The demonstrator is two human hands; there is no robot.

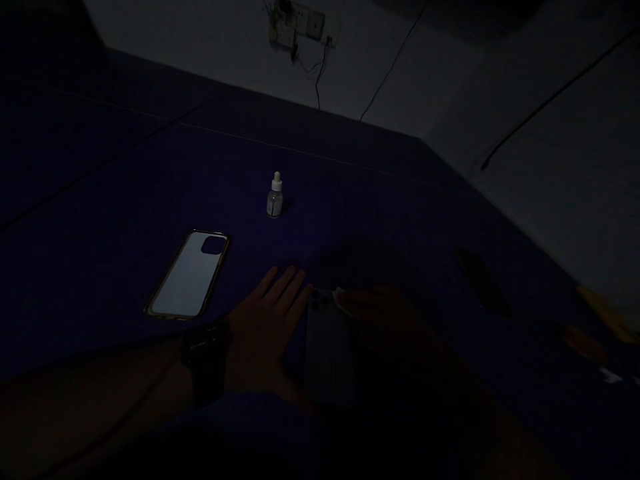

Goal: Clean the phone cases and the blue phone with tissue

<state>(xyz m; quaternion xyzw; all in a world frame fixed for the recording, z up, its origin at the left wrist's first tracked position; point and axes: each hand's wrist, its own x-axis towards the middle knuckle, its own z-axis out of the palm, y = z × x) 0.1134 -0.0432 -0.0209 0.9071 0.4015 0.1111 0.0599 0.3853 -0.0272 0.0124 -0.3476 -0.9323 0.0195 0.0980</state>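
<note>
Fingers (286, 283) of the left hand (257, 333) are spread open, with nothing gripped, in the head view, and the palm is turned down at the left side of the phone (329, 360). The phone is laid back up, its camera end pointed away from the person, on a dark blue surface (375, 207). By its upper right corner a white wipe (344, 300) is partly covered by the fingers of the right hand (383, 307); whether it is pinched or only pressed cannot be told in the gloom. A watch (206, 360) is worn on the left wrist. To the left of the phone and a little beyond it, a case (186, 280) with a camera cut-out is laid flat. Farther beyond the phone, slightly to its left, a dropper bottle (275, 202) is stood upright. Well to the right of the phone a dark slab (481, 280) can be made out, and farther right a yellow thing (606, 313). Far beyond the phone, sockets (303, 23) are mounted on the wall (200, 40).
</note>
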